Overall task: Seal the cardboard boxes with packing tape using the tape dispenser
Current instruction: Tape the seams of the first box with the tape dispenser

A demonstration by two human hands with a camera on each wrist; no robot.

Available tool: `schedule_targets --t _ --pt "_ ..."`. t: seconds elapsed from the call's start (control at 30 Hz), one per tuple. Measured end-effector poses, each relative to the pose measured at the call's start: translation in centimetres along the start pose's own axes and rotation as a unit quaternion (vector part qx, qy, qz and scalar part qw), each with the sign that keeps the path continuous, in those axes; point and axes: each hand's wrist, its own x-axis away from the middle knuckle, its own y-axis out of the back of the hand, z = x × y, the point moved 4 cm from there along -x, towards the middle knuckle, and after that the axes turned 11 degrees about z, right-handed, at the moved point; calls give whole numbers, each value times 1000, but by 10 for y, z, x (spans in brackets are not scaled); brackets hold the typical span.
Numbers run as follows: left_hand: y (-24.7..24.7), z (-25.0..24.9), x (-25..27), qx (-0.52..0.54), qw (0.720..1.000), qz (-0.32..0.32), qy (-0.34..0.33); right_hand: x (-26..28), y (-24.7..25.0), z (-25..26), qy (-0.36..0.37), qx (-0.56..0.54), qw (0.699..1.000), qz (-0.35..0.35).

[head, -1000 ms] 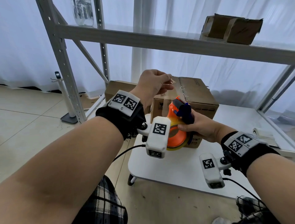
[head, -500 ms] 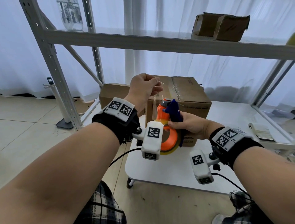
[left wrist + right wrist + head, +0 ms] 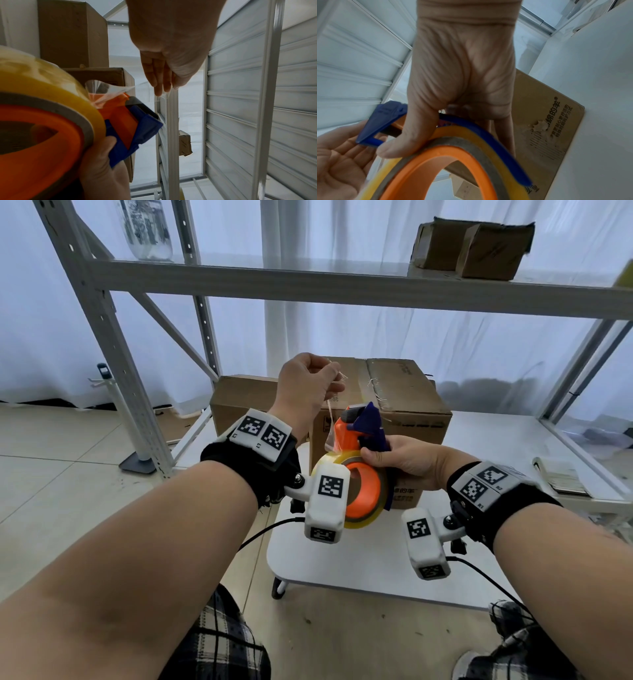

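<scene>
Above the table (image 3: 513, 446), at 12 o'clock, the left hand (image 3: 305, 392) has pinched the tape end (image 3: 329, 419) higher off the tape dispenser (image 3: 359, 470) gripped by the right hand (image 3: 407, 463), so the cardboard box (image 3: 404, 392) behind is not yet taped.

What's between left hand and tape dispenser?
A pulled-out strip of clear tape runs from the left hand to the tape dispenser; clearest in the left wrist view.

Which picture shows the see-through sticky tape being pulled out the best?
The left wrist view: the clear tape strip stretches from the tape dispenser up to the left hand, whose fingers pinch its end. The head view shows only a thin pale strand. The right wrist view shows no pulled strip.
</scene>
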Motion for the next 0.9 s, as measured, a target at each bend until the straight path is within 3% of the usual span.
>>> schedule_targets --t 0.23,0.4,0.6,0.77,0.9 --pt "-1 9 2 -48 999 10 -18 -1 -1 1 2 -3 1000 -13" --pt "-17 -1 7 -14 998 35 -45 1 -7 2 -13 -8 1000 -7" --pt "-25 -6 6 21 997 65 -25 3 -3 1 -9 -13 1000 -11" --pt "-16 2 4 31 997 68 29 9 5 1 13 -18 1000 -19" --pt "-25 -6 7 65 993 96 22 11 7 0 -16 6 999 -29"
